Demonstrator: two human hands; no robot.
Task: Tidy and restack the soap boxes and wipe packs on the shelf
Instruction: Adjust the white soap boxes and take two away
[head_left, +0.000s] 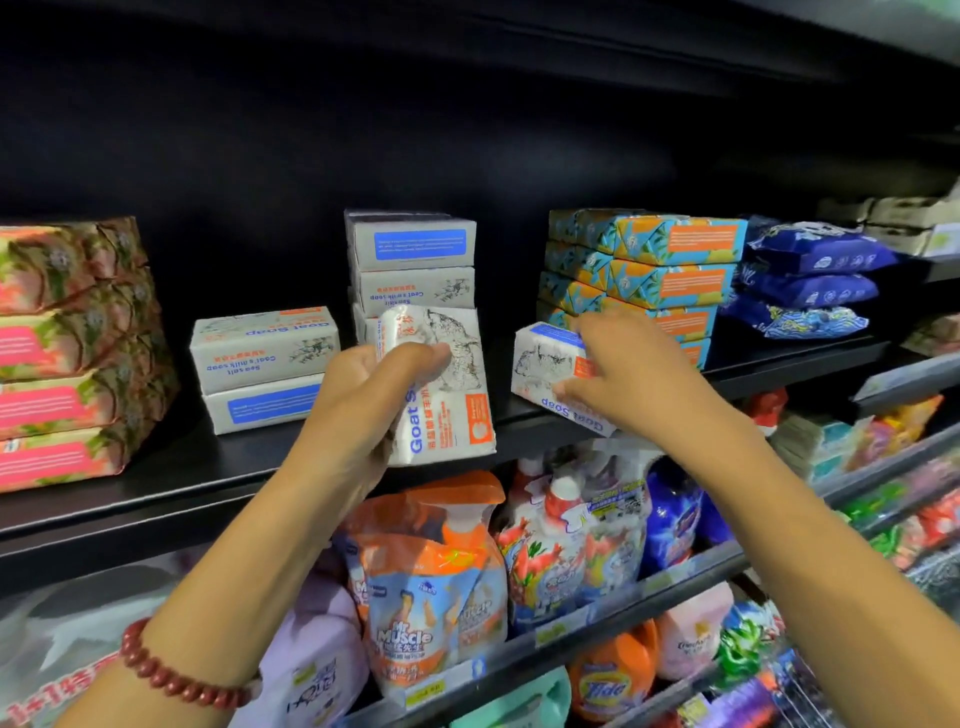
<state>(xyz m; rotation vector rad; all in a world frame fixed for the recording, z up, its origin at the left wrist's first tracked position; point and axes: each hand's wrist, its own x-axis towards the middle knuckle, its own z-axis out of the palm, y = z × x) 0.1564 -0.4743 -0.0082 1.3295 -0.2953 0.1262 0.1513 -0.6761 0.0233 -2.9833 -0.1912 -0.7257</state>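
Observation:
My left hand (358, 400) grips a white Goat Soap box (447, 410) upright, just in front of the black shelf (208, 467). My right hand (628, 374) holds another white Goat Soap box (540, 364) that lies tilted at the shelf's front edge. Behind the held box stands a tall stack of white soap boxes (413, 260). A lower stack of two white soap boxes (265, 364) sits to the left. Blue wipe packs (810, 280) are piled at the right.
Pink floral soap boxes (67, 353) are stacked at the far left. Orange and blue soap boxes (654, 275) stand behind my right hand. The shelf below holds a Mr Muscle refill pouch (415, 597), other detergent pouches and bottles.

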